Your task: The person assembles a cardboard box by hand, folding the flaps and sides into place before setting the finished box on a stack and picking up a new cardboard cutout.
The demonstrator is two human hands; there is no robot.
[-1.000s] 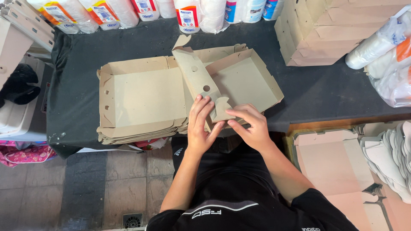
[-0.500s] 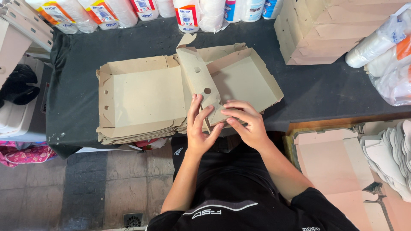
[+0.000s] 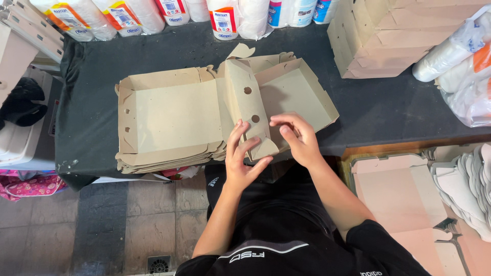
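Observation:
A brown cardboard box (image 3: pixel 286 94), half folded, lies on top of a stack of flat box blanks (image 3: pixel 169 120) on a black-covered table (image 3: pixel 373 110). Its middle wall stands up and has two round holes. My left hand (image 3: pixel 244 161) pinches the near end of that wall from the left, thumb under the corner flap. From the right, my right hand (image 3: pixel 296 135) presses the same corner with curled fingers. Both hands grip the cardboard at the box's near edge.
Wrapped paper rolls (image 3: pixel 128 15) line the table's back edge. A pile of folded boxes (image 3: pixel 388 41) stands at the back right beside bagged white cups (image 3: pixel 460 56). Pink box blanks (image 3: pixel 404 194) and white trays (image 3: pixel 470 184) sit lower right. A tiled floor with a drain (image 3: pixel 158 263) lies below.
The box's middle wall has been raised more upright and both hands have slid slightly along its near end, fingers closing around the corner flap.

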